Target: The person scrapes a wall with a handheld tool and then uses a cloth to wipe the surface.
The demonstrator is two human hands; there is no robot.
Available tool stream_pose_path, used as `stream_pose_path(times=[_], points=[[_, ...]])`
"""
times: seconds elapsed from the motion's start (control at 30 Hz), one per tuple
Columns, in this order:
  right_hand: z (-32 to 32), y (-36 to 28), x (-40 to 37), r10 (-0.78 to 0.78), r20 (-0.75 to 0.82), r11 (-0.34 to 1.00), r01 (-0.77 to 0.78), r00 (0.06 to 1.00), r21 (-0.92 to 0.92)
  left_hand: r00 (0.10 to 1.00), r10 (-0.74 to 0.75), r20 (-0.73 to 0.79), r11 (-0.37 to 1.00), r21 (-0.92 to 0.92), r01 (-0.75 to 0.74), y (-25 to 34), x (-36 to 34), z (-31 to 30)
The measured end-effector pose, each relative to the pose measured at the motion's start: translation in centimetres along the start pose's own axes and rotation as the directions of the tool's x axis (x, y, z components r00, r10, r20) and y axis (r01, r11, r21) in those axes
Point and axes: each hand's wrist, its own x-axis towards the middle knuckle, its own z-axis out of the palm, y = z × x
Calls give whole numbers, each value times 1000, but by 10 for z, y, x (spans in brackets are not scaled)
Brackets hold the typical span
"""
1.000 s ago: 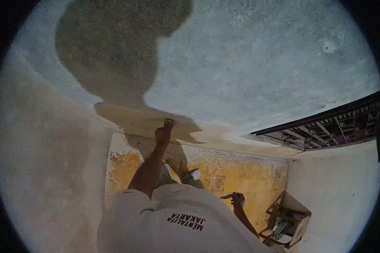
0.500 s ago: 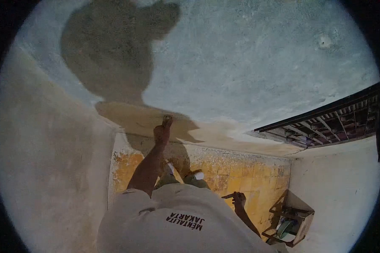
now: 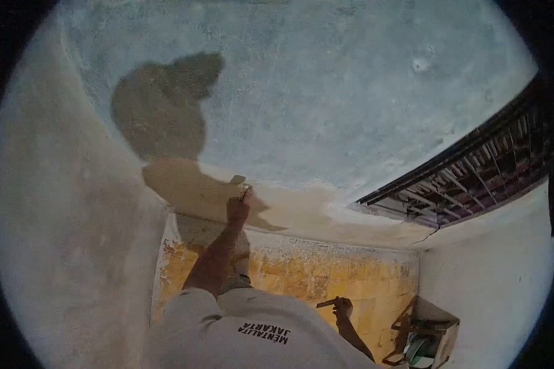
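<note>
My left hand (image 3: 237, 210) is closed on a small flat scraper (image 3: 244, 189); its end is at the wall's beige lower band, just below the blue-grey area. Whether the edge touches the surface is hard to tell. Lower right, my right hand (image 3: 343, 307) grips a thin flat tool (image 3: 326, 303) that points left, away from the wall. The blue-grey wall (image 3: 326, 104) shows scuffs and a pale spot, with a beige strip (image 3: 301, 209) along its bottom.
Worn yellow tiles (image 3: 332, 277) cover the floor. A slatted dark opening (image 3: 468, 178) is at the right. Near the bottom right corner stands a wooden box frame (image 3: 447, 341) with a green object inside. Side walls rise left and right. My shadow falls on the wall.
The view has shifted, and my head's shadow is smaller and lower. My left hand appears slightly lower, still with the scraper at the wall. My right hand still holds its tool.
</note>
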Motion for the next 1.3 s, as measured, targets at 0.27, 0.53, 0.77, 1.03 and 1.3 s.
stream_pose_path(times=[0.27,0.53,0.77,1.03,1.3], points=[[41,13,-84,-238,183,969,219,954,119,704,28,709,760,-473,446,-8,-200,-17],[78,-91,-161,-552,440,834,472,708,287,221,303,927,935,-334,121,42,-285,-34],[100,-101,-170,-604,408,782,412,684,467,202,587,784,807,-550,-212,39,-267,-39],[148,-121,-189,-572,493,818,412,655,401,514,88,853,477,-489,731,89,-222,-97],[259,-208,-187,-518,582,843,255,627,475,609,201,767,335,-638,693,80,-125,-126]])
